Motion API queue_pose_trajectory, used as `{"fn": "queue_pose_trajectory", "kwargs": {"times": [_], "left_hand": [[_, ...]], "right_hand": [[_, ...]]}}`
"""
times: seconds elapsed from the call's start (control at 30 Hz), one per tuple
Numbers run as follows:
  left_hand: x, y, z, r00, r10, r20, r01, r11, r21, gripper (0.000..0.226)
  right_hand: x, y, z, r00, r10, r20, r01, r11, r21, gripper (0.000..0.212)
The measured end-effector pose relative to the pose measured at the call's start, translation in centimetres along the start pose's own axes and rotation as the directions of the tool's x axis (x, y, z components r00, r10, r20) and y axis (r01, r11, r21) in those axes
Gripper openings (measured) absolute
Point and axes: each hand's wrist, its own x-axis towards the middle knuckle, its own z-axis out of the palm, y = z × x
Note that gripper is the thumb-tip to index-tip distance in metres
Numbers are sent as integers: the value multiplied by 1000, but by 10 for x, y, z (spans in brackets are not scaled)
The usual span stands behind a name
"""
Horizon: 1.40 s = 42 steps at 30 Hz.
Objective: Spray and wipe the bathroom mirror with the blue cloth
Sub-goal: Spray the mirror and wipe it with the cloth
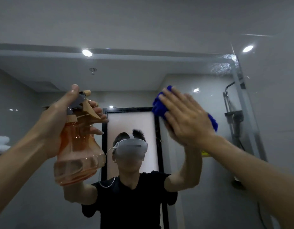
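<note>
The bathroom mirror (43,76) fills most of the view, its top edge running across the upper part and its right edge at the right. My right hand (185,118) presses the blue cloth (157,104) flat against the glass with straight fingers, right of centre. My left hand (60,116) grips the neck of an orange see-through spray bottle (78,149), fingers curled round the trigger, nozzle pointing at the mirror. Wet droplets (223,66) cling to the glass in the top right corner.
The mirror reflects a person in a black shirt with a white headset, a dark-framed door, a shower fitting (232,113) at right and folded white towels (0,144) at far left. Grey wall (143,22) lies above the mirror.
</note>
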Motion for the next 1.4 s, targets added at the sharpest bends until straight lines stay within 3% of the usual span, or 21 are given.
{"fn": "queue_pose_trajectory", "kwargs": {"times": [0.13, 0.23, 0.33, 0.47, 0.63, 0.8, 0.93, 1.07, 1.2, 1.27, 1.4], "left_hand": [[2, 10, -10, 1000, 0, 15, 0, 1000, -8, 60], [1, 18, -20, 1000, 6, 26, -6, 1000, 1, 58], [-1, 22, -26, 998, 55, 0, -55, 998, 30, 52], [-2, 22, -32, 997, 75, -28, -74, 997, 19, 46], [-5, 22, -34, 999, 21, -39, -20, 999, 26, 59], [-9, 18, -35, 1000, -12, -3, 12, 999, 49, 61], [-8, 20, -33, 1000, -4, 7, 4, 999, 48, 58], [-8, 18, -34, 1000, 30, 8, -31, 997, 65, 59], [-7, 12, -33, 1000, 31, -1, -31, 998, 53, 58], [-7, 9, -36, 1000, 30, -9, -30, 999, 44, 58], [-9, 4, -38, 999, 33, -29, -32, 999, 38, 58]], "right_hand": [[73, 37, 9, 919, 392, -43, -391, 920, 34, 50], [142, 30, 21, 869, 494, -25, -494, 869, 2, 51], [184, -23, 27, 922, 387, -7, -386, 922, 29, 56], [158, -116, 31, 996, 90, 25, -92, 992, 83, 53], [71, -123, 27, 990, -136, 33, 136, 991, 0, 54], [21, -67, 14, 995, -56, -78, 60, 997, 42, 49], [37, 3, 4, 985, 169, -45, -168, 986, 16, 51], [88, 45, 13, 907, 416, -65, -420, 904, -77, 52], [149, 29, 29, 814, 574, -85, -580, 813, -60, 55], [171, 0, 34, 847, 527, -67, -530, 847, -45, 56], [156, -77, 34, 987, 161, 9, -161, 987, 6, 56]]}}
